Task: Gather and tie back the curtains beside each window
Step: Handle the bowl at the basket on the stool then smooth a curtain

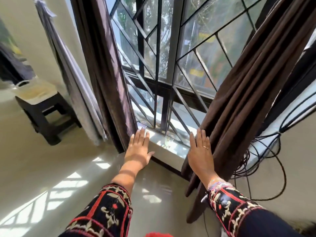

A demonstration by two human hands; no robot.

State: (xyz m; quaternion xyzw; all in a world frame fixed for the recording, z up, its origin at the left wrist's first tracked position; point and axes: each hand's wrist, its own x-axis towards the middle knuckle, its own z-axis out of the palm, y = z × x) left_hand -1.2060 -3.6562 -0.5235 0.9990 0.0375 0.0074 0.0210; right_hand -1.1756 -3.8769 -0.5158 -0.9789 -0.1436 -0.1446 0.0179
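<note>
Spread flat, gripping nothing: left hand [139, 149], right hand [201, 151]; left curtain [106, 74], right curtain [248, 91] just outside each. Likely soft, weighty, pliant; best gathered by encircling the folds above the hands.

Both hands reach forward with fingers straight: the left hand [139, 150] beside the hanging dark brown left curtain [109, 74], the right hand [201, 151] against the bunched dark brown right curtain [244, 93]. Between them stands a black-grilled window [164, 69] over a pale stone sill [169, 149]. Black cables [273, 142] loop at right; a dark wooden stool [46, 113] stands left.
</note>
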